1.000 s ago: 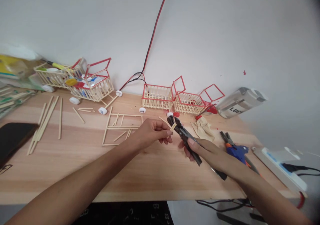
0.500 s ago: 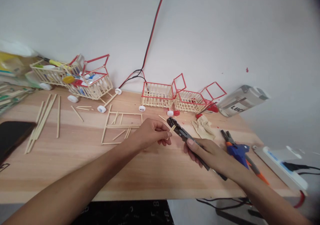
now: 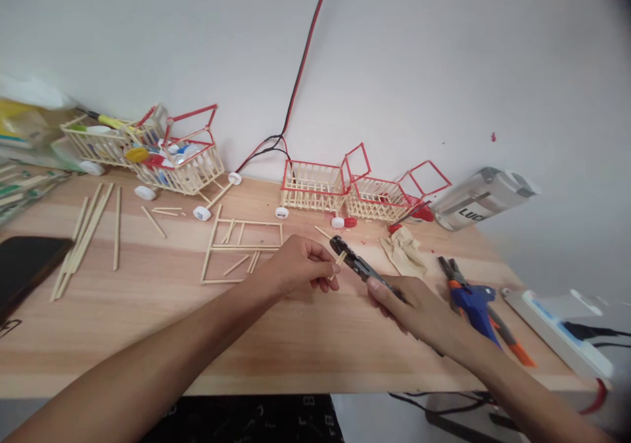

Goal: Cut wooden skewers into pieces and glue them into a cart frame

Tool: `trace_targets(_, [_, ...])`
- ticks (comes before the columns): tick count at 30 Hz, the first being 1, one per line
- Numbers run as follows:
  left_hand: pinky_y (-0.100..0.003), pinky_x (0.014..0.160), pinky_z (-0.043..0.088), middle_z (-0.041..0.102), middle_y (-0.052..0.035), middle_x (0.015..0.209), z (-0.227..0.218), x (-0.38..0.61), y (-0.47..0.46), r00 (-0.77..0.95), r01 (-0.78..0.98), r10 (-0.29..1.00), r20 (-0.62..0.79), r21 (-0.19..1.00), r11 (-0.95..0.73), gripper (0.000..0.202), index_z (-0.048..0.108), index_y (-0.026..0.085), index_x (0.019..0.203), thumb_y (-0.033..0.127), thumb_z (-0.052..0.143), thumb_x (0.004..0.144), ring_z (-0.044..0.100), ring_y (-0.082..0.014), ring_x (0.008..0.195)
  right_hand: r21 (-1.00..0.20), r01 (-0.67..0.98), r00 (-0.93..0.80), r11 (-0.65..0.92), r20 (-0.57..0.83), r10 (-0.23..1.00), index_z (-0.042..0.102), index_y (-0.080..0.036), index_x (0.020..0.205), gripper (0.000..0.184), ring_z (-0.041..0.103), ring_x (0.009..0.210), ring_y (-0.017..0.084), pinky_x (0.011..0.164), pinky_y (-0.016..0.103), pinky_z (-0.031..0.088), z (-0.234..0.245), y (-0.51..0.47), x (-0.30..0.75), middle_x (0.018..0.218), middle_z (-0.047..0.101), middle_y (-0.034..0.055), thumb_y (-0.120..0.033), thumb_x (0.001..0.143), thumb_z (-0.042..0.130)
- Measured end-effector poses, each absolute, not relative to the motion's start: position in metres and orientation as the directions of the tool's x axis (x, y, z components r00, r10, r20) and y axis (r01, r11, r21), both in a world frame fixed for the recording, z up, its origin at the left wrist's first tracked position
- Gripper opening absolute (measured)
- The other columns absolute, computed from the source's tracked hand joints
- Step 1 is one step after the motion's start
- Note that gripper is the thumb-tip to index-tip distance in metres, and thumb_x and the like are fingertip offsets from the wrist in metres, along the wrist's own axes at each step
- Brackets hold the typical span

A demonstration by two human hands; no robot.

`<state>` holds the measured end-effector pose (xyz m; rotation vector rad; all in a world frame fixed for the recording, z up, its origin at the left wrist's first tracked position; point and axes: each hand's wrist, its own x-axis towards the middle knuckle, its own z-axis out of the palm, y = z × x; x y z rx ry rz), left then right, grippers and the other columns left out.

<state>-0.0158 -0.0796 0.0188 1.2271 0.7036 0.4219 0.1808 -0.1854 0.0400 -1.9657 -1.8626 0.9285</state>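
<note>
My left hand (image 3: pixel 308 265) pinches short pale wooden sticks (image 3: pixel 341 257) between thumb and fingers, over the middle of the table. Wrapped round the handles of black pliers (image 3: pixel 359 264) is my right hand (image 3: pixel 399 298). The pliers' head points up and left, right by the sticks' upper ends; I cannot tell whether the jaws grip them. Left of my hands, a flat frame of sticks (image 3: pixel 246 248) lies on the wood with several short pieces inside it, partly hidden by my left hand.
Small stick carts (image 3: pixel 313 196) with red trim stand along the wall, one at left holding bottle caps (image 3: pixel 185 154). Long sticks (image 3: pixel 91 239) and a phone (image 3: pixel 29 265) lie left. To the right are crumpled paper (image 3: pixel 404 252), a blue glue gun (image 3: pixel 473 302), a can (image 3: pixel 483 200) and a power strip (image 3: pixel 562 328).
My right hand has closed further round the pliers' handles, which now show less below it. My left hand still holds the sticks in nearly the same place. The view has shifted slightly.
</note>
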Motion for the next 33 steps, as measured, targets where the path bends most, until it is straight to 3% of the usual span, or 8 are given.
trace_targets(12, [-0.019,0.052,0.045,0.067,-0.0036,0.057,0.019,-0.017,-0.08,0.714,0.055,0.645,-0.271,0.941,0.335,0.008,0.066,0.01,0.065,0.016,0.068,0.07,0.058,-0.0079,0.048,-0.563,0.827,-0.088,0.001,-0.127,0.988,0.044,-0.019,0.062,0.049,0.044,0.052,0.012,0.051,0.025,0.031,0.023,-0.182,0.185,0.055,0.048,-0.0013,-0.054,0.094,0.035])
trace_targets(21, [-0.02,0.052,0.044,0.068,-0.0044,0.06,0.02,-0.018,-0.079,0.725,0.049,0.643,-0.247,0.95,0.31,0.01,0.066,0.01,0.065,0.018,0.07,0.069,0.059,-0.0085,0.05,-0.531,0.843,-0.115,0.08,-0.034,0.993,0.036,-0.02,0.062,0.045,0.033,0.055,0.01,0.052,0.025,0.025,0.014,-0.181,0.186,0.058,0.034,-0.0035,-0.051,0.094,0.035])
trace_targets(33, [-0.021,0.056,0.047,0.068,-0.0039,0.059,0.02,-0.019,-0.075,0.693,0.027,0.691,-0.205,0.965,0.26,0.006,0.066,0.009,0.068,0.015,0.068,0.071,0.06,-0.0089,0.052,-0.497,0.863,-0.113,0.092,-0.012,0.994,0.037,-0.02,0.063,0.046,0.036,0.056,0.012,0.055,0.026,0.026,0.008,-0.172,0.188,0.059,0.04,-0.0022,-0.054,0.094,0.032])
